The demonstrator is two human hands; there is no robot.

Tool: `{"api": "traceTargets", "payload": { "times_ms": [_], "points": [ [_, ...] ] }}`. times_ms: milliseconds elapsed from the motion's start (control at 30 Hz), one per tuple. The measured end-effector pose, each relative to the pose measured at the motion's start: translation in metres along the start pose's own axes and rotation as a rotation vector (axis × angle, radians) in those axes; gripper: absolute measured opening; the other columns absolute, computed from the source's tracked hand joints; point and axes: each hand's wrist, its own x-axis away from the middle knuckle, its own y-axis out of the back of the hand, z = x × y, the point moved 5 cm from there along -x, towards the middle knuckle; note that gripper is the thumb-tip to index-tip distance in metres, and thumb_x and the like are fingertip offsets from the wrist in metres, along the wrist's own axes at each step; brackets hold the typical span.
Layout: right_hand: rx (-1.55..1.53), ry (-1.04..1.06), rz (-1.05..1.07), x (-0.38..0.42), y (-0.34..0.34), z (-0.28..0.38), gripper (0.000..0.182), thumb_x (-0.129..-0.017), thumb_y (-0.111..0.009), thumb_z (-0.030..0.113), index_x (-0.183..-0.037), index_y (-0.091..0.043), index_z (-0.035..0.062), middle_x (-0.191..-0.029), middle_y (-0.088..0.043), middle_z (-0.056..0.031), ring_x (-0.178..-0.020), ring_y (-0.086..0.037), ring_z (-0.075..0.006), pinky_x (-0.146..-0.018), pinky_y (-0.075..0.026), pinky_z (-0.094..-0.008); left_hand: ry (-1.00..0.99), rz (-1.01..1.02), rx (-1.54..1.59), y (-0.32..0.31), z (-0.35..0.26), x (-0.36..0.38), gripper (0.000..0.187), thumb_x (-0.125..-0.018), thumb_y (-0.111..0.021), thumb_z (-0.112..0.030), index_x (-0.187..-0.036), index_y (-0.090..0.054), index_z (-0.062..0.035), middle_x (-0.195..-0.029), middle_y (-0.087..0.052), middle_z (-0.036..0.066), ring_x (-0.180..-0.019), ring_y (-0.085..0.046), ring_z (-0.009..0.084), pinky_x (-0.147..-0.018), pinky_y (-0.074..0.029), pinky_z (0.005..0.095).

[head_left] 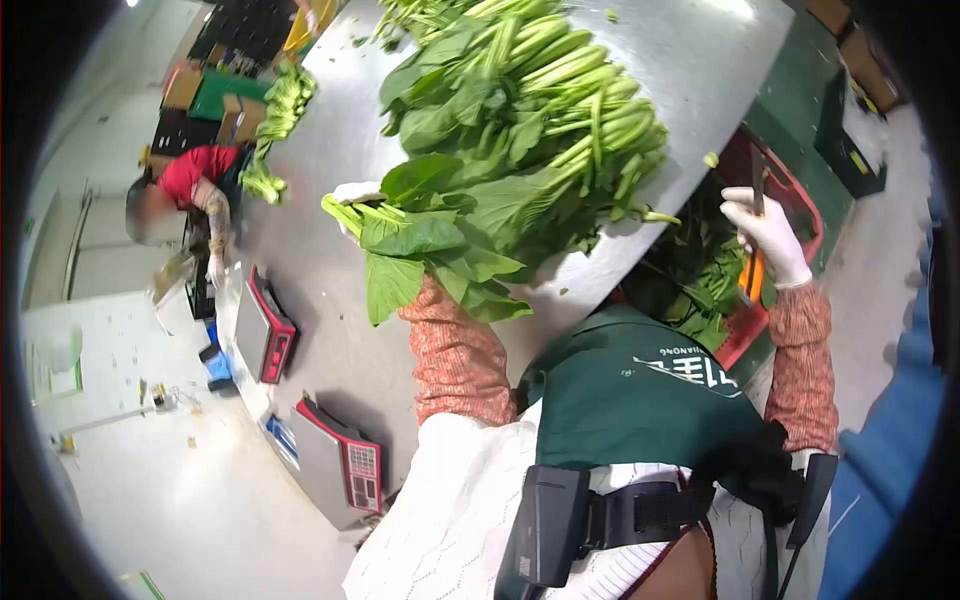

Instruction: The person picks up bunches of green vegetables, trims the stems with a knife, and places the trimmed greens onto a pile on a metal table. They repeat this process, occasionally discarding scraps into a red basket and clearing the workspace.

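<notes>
My left hand (358, 191), in a white glove, is closed around the stems of a bunch of leafy greens (415, 236). Broad leaves hide most of that hand and hang over the wrist. Beside it, a large heap of the same greens (540, 95) lies on the metal table (350, 90), pale stems pointing right. My right hand (768, 236), also gloved, grips a knife with an orange handle (751, 276), its dark blade up. This hand is over a red crate (808, 205) that holds loose leaves (712, 290), off the table's edge.
Two red-and-grey scales (270, 330) (345, 462) stand along the table's near left side. Across the table a person in a red shirt (195, 172) bends near another row of greens (285, 110). A black crate (852, 135) sits on the floor at right.
</notes>
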Motion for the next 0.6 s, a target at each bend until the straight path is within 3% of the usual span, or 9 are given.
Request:
{"api": "traceTargets", "payload": {
  "times_ms": [67,133,167,200,233,267,367,467,600],
  "points": [
    [0.091,0.114,-0.020,-0.011,0.002,-0.012,0.039,-0.086,-0.071,0.010,-0.121,-0.060,-0.0028,-0.098,-0.063,-0.0021,-0.069,-0.053,-0.0048,-0.059,-0.043,-0.0212,-0.081,-0.052,-0.034,0.016,-0.036,0.010,0.025,-0.095,-0.058,-0.022,-0.112,-0.063,-0.0052,-0.105,-0.066,0.008,-0.100,-0.061,0.0214,-0.094,-0.050,0.0375],
    [0.119,0.044,0.004,-0.003,-0.001,-0.030,0.038,-0.086,-0.069,0.008,-0.121,-0.059,-0.0031,-0.100,-0.063,-0.0043,-0.072,-0.054,-0.0054,-0.061,-0.044,-0.0219,-0.187,-0.113,-0.184,0.034,-0.093,0.031,0.026,-0.094,-0.058,-0.023,-0.112,-0.064,-0.0052,-0.106,-0.066,0.008,-0.101,-0.061,0.0217,-0.095,-0.050,0.0382],
    [0.107,-0.001,0.028,-0.005,0.005,-0.041,0.036,-0.087,-0.067,0.006,-0.121,-0.060,-0.0030,-0.102,-0.063,-0.0055,-0.073,-0.054,-0.0057,-0.060,-0.044,-0.0217,-0.245,-0.144,-0.417,0.047,-0.126,0.045,0.033,-0.095,-0.057,-0.027,-0.119,-0.063,-0.0062,-0.119,-0.066,0.008,-0.112,-0.059,0.0246,-0.100,-0.048,0.0410],
    [0.038,-0.018,0.024,-0.003,0.006,-0.049,0.034,-0.088,-0.065,0.005,-0.121,-0.059,-0.0036,-0.102,-0.063,-0.0064,-0.072,-0.054,-0.0059,-0.060,-0.044,-0.0212,-0.564,-0.501,-1.053,0.057,-0.159,0.065,0.036,-0.095,-0.057,-0.030,-0.119,-0.063,-0.0050,-0.120,-0.065,0.009,-0.114,-0.059,0.0279,-0.101,-0.047,0.0430],
    [-0.031,-0.037,0.022,-0.002,0.004,-0.053,0.032,-0.090,-0.062,0.003,-0.121,-0.059,-0.0041,-0.103,-0.063,-0.0073,-0.071,-0.054,-0.0061,-0.059,-0.044,-0.0208,-0.534,-0.695,-0.984,0.065,-0.177,0.076,0.036,-0.093,-0.058,-0.029,-0.120,-0.063,-0.0056,-0.122,-0.065,0.010,-0.114,-0.059,0.0294,-0.100,-0.048,0.0442],
    [-0.043,-0.070,-0.002,0.000,0.003,-0.057,0.030,-0.092,-0.059,0.002,-0.121,-0.059,-0.0052,-0.101,-0.064,-0.0076,-0.070,-0.054,-0.0064,-0.058,-0.044,-0.0201,-0.742,-1.057,-0.666,0.079,-0.198,0.093,0.034,-0.093,-0.057,-0.028,-0.119,-0.064,-0.0071,-0.120,-0.067,0.009,-0.111,-0.061,0.0292,-0.097,-0.050,0.0440],
    [-0.047,-0.173,-0.031,-0.004,0.004,-0.075,0.027,-0.093,-0.059,0.004,-0.118,-0.059,-0.0054,-0.103,-0.064,-0.0088,-0.069,-0.054,-0.0070,-0.057,-0.044,-0.0207,-0.772,-1.116,-0.731,0.097,-0.261,0.097,0.041,-0.090,-0.061,-0.031,-0.123,-0.058,-0.0074,-0.123,-0.062,0.011,-0.112,-0.058,0.0304,-0.096,-0.049,0.0460],
    [-0.051,-0.158,-0.027,-0.010,-0.007,-0.068,0.024,-0.093,-0.061,0.007,-0.115,-0.061,-0.0025,-0.095,-0.065,-0.0054,-0.066,-0.054,-0.0067,-0.056,-0.043,-0.0204,-0.767,-1.091,-0.898,0.082,-0.320,0.076,0.056,-0.088,-0.065,-0.036,-0.133,-0.048,-0.0075,-0.131,-0.053,0.014,-0.118,-0.053,0.0319,-0.099,-0.047,0.0495],
    [-0.025,-0.096,0.001,-0.024,-0.047,-0.016,0.022,-0.093,-0.066,0.011,-0.112,-0.064,0.0007,-0.082,-0.061,0.0008,-0.064,-0.054,-0.0053,-0.056,-0.041,-0.0203,-0.723,-1.008,-1.103,0.051,-0.395,0.031,0.078,-0.085,-0.071,-0.042,-0.145,-0.035,-0.0076,-0.142,-0.042,0.018,-0.126,-0.045,0.0340,-0.102,-0.044,0.0541]
  ]
}}
